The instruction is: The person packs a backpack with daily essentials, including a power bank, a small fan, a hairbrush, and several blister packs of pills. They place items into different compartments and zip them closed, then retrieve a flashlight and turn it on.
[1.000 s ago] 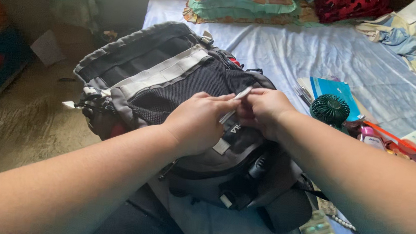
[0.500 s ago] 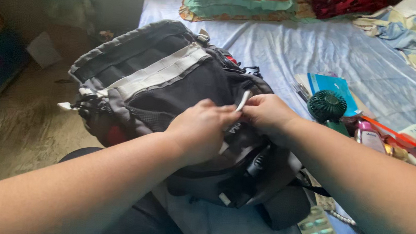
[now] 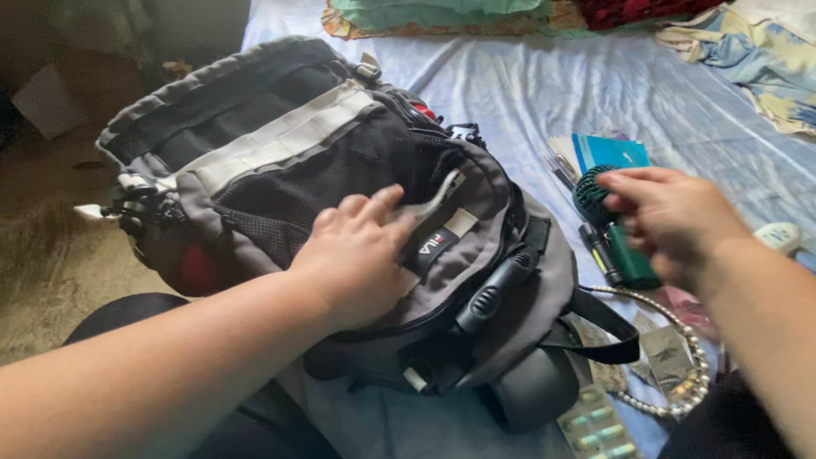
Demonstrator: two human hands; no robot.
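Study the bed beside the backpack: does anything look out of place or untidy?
Yes. Small things lie scattered on the sheet right of the backpack: a pearl necklace in a loose loop, a blister pack of pills near the edge, a green fan under the right hand.
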